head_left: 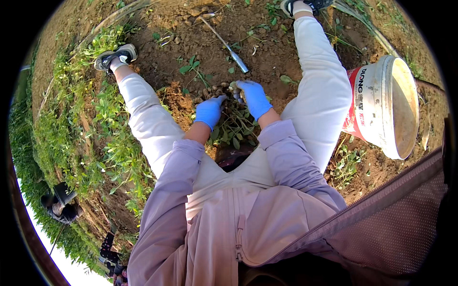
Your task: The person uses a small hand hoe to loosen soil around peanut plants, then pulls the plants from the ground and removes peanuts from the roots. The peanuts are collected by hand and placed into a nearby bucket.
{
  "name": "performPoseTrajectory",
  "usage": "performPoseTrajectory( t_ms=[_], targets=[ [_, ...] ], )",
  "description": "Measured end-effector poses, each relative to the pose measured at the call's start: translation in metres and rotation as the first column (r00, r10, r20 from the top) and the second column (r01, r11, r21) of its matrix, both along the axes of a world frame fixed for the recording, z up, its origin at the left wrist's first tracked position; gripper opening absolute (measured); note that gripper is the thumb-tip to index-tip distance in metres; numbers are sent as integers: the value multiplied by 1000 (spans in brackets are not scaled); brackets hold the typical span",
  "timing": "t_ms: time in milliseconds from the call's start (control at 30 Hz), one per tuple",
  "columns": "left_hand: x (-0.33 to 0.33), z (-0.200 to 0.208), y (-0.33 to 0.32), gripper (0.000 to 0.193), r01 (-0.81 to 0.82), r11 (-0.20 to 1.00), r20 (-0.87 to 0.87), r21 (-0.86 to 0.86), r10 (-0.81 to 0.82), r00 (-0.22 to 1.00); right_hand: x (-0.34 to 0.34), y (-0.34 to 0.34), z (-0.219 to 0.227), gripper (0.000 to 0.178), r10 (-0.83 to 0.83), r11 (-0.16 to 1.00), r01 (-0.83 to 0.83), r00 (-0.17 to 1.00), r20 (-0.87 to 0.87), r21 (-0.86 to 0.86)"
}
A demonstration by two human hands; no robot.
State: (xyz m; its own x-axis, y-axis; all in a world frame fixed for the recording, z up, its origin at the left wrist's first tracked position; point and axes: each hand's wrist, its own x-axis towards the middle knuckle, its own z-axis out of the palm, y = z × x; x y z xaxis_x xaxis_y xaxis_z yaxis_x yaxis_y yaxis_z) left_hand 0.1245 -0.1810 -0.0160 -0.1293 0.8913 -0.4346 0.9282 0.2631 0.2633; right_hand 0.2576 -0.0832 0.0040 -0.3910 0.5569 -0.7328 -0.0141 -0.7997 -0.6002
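Note:
Both my hands wear blue gloves and meet over an uprooted peanut plant between my legs. Its green leaves point toward me, and its soil-covered roots and pods lie at the far end. My left hand has its fingers closed at the left of the root clump. Opposite it, my right hand curls its fingers round the clump's right side, with pale pods by the fingertips. The fingers partly hide what they grip.
A long metal hand tool lies on the soil beyond my hands. To the right a white and red bucket leans on its side by my leg. Leafy plants grow on the left. Other people are at the far left.

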Motion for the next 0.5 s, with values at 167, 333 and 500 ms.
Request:
performPoseTrajectory(
  t_ms=[167, 333, 500],
  targets=[
    [5, -17, 2, 31, 71, 993, -91, 95, -62, 994, 1, 0, -4, 19, 0, 1000, 0, 1000, 0, 0],
    [-9, -25, -2, 22, -194, 970, 293, 147, 145, 945, -1, 1, -3, 19, 8, 1000, -8, 1000, 14, -12],
    [-32, -33, -6, 23, -553, 814, 749, -181, 478, 459, -4, 1, 1, 18, 25, 999, -25, 999, 23, -21]
  ],
)
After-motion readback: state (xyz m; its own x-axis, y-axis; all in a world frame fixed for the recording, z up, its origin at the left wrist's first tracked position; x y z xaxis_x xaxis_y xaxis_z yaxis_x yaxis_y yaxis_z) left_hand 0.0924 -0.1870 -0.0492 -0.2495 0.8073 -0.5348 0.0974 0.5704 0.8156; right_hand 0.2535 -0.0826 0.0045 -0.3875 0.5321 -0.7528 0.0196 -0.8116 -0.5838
